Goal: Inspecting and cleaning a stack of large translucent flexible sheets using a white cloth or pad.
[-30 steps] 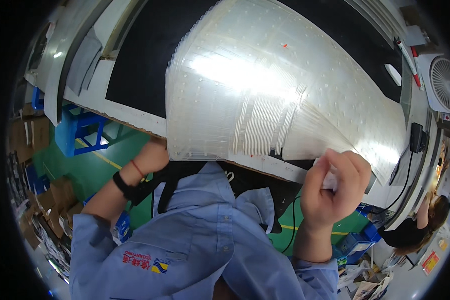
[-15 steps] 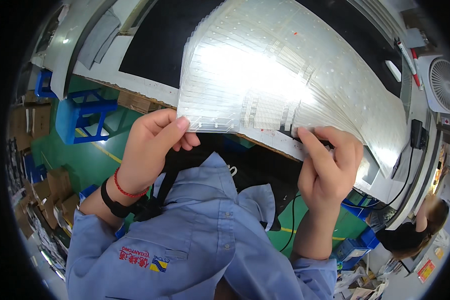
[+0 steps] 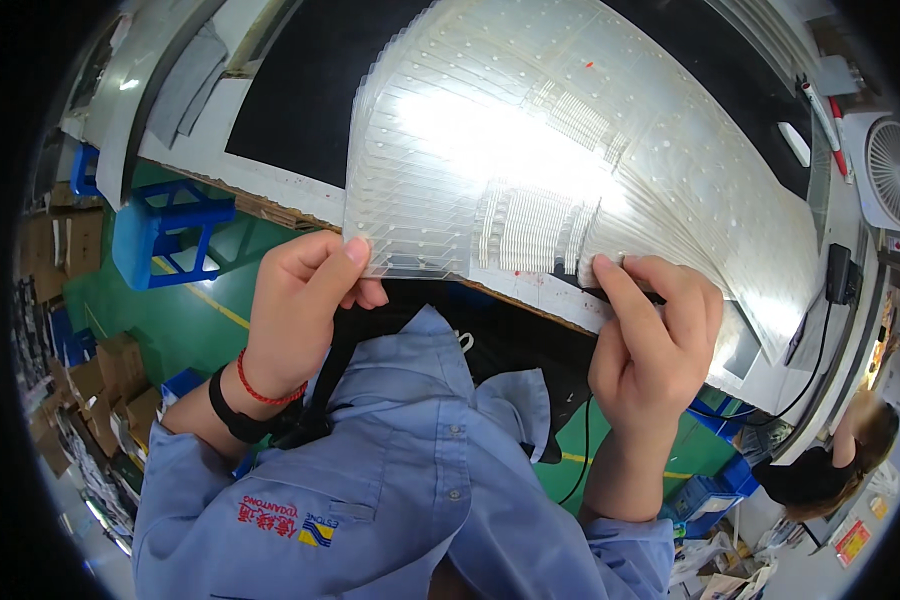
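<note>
A fanned stack of clear plastic sheets (image 3: 425, 180), printed with silvery lines and dots, spreads over the front of the table. Its near left corner is pinched between the thumb and fingers of my left hand (image 3: 305, 275). My right hand (image 3: 660, 330) grips the near edge farther right, thumb and forefinger close together beside the sheets' narrow striped tails (image 3: 540, 230). Bright glare hides part of the printing in the middle. The fingers under the sheets are partly hidden.
The stack lies partly over a black mat (image 3: 290, 110) on a white table. At the right are a white fan (image 3: 892, 170), red and white pens (image 3: 825, 125) and a black adapter (image 3: 840, 275) with its cord. A blue stool (image 3: 175, 230) stands on the floor at left; another person (image 3: 820, 470) sits at right.
My left hand has shifted slightly left and down with the corner of the sheets. The sheets' left edges are fanned a little wider. My right hand has hardly moved.
</note>
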Tool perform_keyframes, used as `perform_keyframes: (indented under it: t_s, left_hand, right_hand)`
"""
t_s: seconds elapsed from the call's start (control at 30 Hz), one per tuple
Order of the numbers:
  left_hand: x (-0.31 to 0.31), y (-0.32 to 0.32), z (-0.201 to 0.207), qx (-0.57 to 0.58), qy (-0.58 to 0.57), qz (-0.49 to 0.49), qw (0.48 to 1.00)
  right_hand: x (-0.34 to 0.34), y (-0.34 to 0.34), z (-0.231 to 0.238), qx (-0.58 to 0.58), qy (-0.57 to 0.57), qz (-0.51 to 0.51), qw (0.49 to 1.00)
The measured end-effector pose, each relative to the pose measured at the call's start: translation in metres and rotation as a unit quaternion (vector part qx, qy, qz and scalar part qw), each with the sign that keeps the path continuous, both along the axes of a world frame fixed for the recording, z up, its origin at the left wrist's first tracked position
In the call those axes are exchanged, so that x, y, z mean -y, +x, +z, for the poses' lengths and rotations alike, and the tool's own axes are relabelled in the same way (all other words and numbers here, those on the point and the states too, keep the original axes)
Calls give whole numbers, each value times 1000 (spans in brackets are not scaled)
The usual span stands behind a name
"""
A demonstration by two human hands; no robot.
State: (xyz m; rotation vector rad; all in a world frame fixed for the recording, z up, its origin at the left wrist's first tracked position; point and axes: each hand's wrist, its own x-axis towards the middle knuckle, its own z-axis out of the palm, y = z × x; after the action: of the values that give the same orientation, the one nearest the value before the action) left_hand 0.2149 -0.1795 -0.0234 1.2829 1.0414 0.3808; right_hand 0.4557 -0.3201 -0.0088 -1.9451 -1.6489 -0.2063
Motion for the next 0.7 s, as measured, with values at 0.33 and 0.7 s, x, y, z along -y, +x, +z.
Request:
perform_keyframes:
  t_s: [0.33,0.7]
  left_hand:
    - [-33,-67,-132,-114,435,-495,744]
    - [-21,-27,-126,-262,120,-538,792]
  right_hand:
    - [12,2,-7,-106,113,-58,986]
    - [8,6,6,-94,86,-17,992]
